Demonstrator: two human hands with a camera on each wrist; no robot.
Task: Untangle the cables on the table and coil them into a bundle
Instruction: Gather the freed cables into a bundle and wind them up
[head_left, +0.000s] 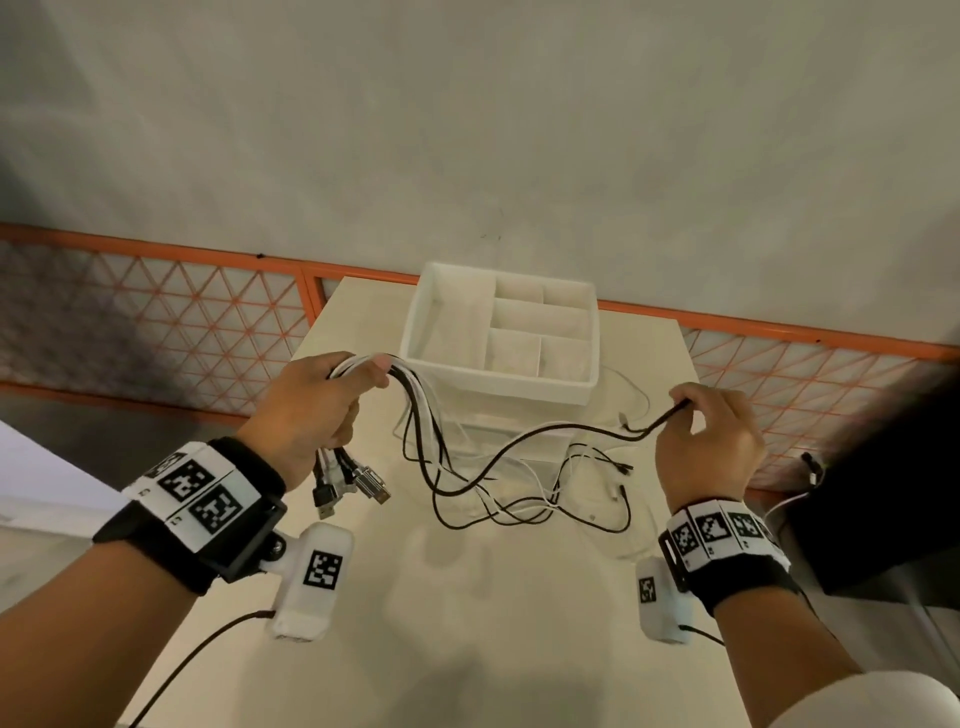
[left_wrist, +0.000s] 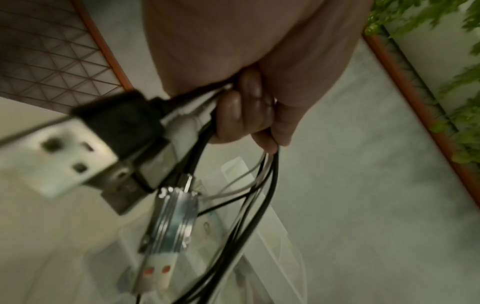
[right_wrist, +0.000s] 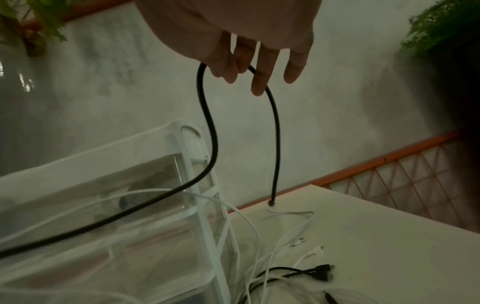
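Left hand (head_left: 306, 410) clenches the cables (head_left: 415, 415) before the organizer (head_left: 498, 332). Right hand (head_left: 706, 441) pinches one black cable (head_left: 649, 423). They look limp, light; best gripped near plugs.

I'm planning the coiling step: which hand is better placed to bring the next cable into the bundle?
Probably the right hand: it pinches just one black cable, while the left hand grips the bundle with its plugs hanging below.

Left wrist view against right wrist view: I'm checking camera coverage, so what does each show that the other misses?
Only the left wrist view shows the left hand gripping the cable bundle, with USB plugs hanging below. Only the right wrist view shows the right hand pinching one black cable, with loose cable ends on the table. Both show the clear organizer.
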